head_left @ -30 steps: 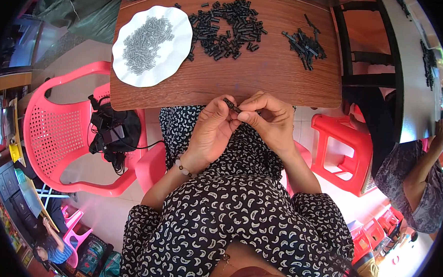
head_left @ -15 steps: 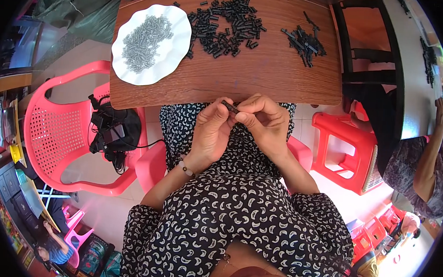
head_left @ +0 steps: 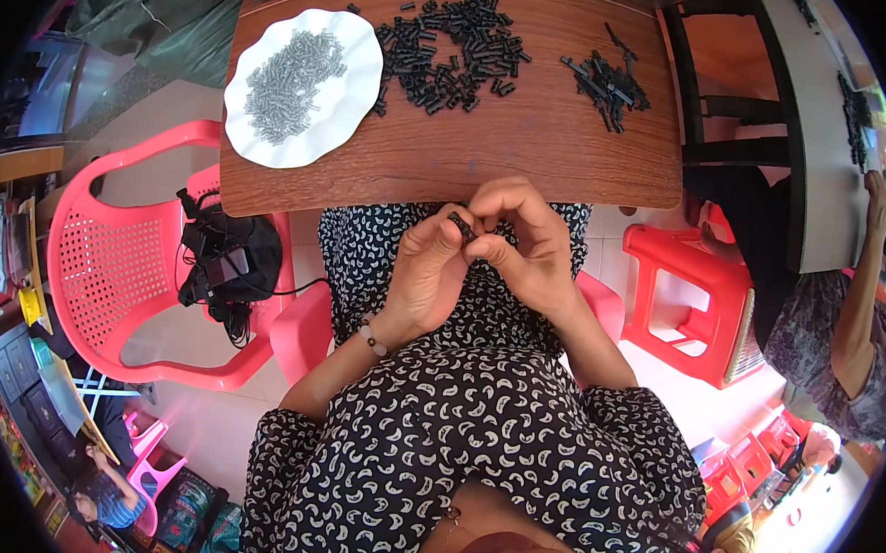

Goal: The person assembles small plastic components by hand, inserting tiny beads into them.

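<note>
Just off the table's near edge, my left hand (head_left: 425, 276) pinches a small black cylindrical part (head_left: 461, 225) between thumb and fingers. My right hand (head_left: 529, 251) is curled close against it, its thumb and fingertips meeting at the part's other end. Fingers cover much of the part. Beyond my hands, a loose pile of short black cylindrical pieces (head_left: 455, 52) lies on the wooden table (head_left: 449, 157). At the left is a white wavy-rimmed plate (head_left: 346, 121) holding a heap of tiny silvery pieces (head_left: 291, 86) that look like springs. Thin black strips (head_left: 610, 88) form a pile at the right.
A pink plastic chair (head_left: 104, 249) with a black bag (head_left: 248, 266) and cables stands left. On the right is a red stool (head_left: 682, 299). A co-worker's arm (head_left: 855, 318) reaches to another table (head_left: 836, 147) bearing black pieces. Another person (head_left: 116, 495) sits at lower left.
My right hand's fingers have risen slightly and curled more around the black part. The part has turned and less of it shows. The co-worker's hand at right has moved nearer the black pieces.
</note>
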`<state>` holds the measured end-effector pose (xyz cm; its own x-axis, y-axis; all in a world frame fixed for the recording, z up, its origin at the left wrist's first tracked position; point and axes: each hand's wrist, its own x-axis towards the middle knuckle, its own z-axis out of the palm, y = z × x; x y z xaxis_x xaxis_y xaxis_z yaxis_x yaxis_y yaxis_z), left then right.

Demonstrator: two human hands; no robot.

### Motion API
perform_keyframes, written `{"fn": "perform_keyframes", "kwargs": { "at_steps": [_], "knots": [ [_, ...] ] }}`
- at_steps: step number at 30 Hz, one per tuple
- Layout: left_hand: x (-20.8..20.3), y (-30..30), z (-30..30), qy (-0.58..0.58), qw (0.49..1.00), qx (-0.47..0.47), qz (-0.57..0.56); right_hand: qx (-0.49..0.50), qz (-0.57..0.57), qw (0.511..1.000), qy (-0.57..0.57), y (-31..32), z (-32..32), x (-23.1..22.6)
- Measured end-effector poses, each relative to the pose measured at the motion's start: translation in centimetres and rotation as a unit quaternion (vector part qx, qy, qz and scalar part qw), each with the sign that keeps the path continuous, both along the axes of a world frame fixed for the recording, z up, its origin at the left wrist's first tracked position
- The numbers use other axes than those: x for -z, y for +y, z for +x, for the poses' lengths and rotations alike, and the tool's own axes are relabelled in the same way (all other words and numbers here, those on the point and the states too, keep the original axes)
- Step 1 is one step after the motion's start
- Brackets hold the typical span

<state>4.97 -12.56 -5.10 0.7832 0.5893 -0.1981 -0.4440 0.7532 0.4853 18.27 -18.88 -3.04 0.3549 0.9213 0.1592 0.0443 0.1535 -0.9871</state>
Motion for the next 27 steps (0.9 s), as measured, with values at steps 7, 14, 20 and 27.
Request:
{"fn": "perform_keyframes", "kwargs": {
  "at_steps": [7,14,20,27],
  "knots": [
    [0.3,-0.9,-0.2,-0.017,0.999,-0.007,-0.036,-0.126,0.028,0.987,-0.094,0.9,1.5,-0.6],
    [0.4,-1.3,-0.5,-0.039,0.999,-0.014,-0.018,-0.137,0.047,0.988,-0.057,0.8,1.3,-0.8],
    [-0.6,-1.5,-0.3,-0.005,1.0,-0.023,0.007,-0.105,0.054,0.992,-0.052,0.5,0.7,-0.7],
    [-0.4,-1.0,-0.2,-0.006,1.0,-0.009,-0.027,-0.082,0.007,0.996,-0.046,0.5,0.7,-0.8]
  ]
}}
